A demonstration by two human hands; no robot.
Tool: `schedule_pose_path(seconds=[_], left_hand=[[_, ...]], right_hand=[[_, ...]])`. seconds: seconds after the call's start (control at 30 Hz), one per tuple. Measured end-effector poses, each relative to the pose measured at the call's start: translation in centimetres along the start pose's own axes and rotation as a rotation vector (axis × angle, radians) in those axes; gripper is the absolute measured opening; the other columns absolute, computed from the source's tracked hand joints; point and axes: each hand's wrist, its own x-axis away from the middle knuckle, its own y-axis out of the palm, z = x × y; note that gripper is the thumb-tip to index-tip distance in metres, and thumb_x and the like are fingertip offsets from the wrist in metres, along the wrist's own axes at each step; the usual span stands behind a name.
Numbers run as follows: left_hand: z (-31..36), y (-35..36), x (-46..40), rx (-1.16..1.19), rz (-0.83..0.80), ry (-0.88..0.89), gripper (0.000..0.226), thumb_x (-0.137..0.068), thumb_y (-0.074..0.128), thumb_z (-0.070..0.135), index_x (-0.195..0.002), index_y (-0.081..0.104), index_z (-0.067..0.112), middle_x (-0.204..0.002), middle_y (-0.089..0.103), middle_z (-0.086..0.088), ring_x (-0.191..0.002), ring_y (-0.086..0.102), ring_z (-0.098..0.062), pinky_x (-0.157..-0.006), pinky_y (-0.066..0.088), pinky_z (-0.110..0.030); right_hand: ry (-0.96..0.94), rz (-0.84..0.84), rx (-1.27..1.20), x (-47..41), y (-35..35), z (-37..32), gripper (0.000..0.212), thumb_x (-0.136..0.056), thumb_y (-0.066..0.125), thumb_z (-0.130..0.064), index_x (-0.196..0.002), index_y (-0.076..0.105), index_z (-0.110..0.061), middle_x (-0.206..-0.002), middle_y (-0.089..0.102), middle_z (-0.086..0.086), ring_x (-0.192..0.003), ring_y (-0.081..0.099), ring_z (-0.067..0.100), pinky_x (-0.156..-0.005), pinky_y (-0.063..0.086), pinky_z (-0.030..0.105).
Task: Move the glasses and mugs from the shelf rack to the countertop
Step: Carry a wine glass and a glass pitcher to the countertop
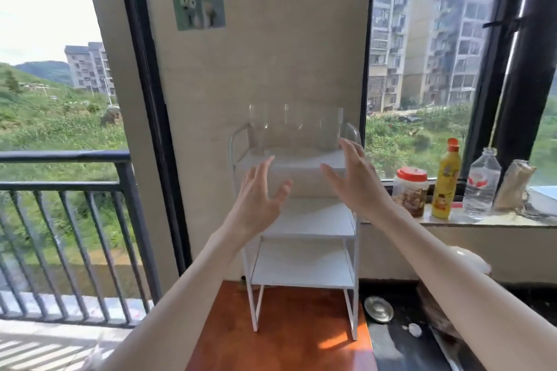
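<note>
A white metal shelf rack (304, 226) stands on an orange-brown countertop (280, 349) against the wall. On its top shelf stand clear glasses, blurred: one at the left (258, 129), one in the middle (294, 122) and one at the right (330, 129). My left hand (260, 193) is raised in front of the top shelf with its fingers spread, holding nothing. At the shelf's right side my right hand (351, 178) is raised too, fingers straight, just below the right glass. Neither hand touches a glass. The two lower shelves show nothing on them.
On the window sill to the right stand a red-lidded jar (411, 190), a yellow bottle (446, 181), a clear plastic bottle (481, 184) and a wrapped bottle (514, 187). A dark surface with a metal lid (379, 309) lies right of the countertop. A balcony railing (60, 184) is at the left.
</note>
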Motion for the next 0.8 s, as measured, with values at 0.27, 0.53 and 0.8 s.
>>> schedule_pose_path(seconds=[0.27, 0.53, 0.8], left_hand=[[-3.2, 2.6, -9.6, 0.126, 0.083, -0.028, 0.058, -0.091, 0.052, 0.024, -0.142, 0.027, 0.009, -0.148, 0.033, -0.012, -0.136, 0.032, -0.022, -0.109, 0.022, -0.026], [-4.2, 5.9, -18.7, 0.265, 0.142, -0.097, 0.061, -0.088, 0.058, 0.025, -0.138, 0.027, 0.008, -0.126, 0.043, -0.003, -0.124, 0.042, -0.025, -0.102, 0.038, -0.038], [-4.7, 7.7, -23.0, 0.397, 0.175, -0.182, 0.081, -0.083, 0.064, 0.035, -0.144, 0.016, 0.011, -0.124, 0.045, -0.005, -0.117, 0.050, -0.027, -0.102, 0.040, -0.041]], right_hand=[[0.297, 0.023, -0.182, -10.0, 4.0, 1.8, 0.045, -0.091, 0.048, -0.032, -0.126, 0.042, -0.005, -0.132, 0.049, 0.015, -0.118, 0.046, 0.027, -0.084, 0.034, 0.029], [0.395, 0.148, -0.254, -16.1, 6.8, 5.2, 0.037, -0.093, 0.046, -0.026, -0.117, 0.050, 0.001, -0.119, 0.056, 0.016, -0.112, 0.050, 0.029, -0.077, 0.030, 0.026], [0.546, 0.085, -0.557, -18.6, 8.4, 5.8, 0.032, -0.087, 0.046, -0.021, -0.083, 0.058, 0.008, -0.081, 0.062, 0.013, -0.077, 0.056, 0.028, -0.086, 0.050, 0.054]])
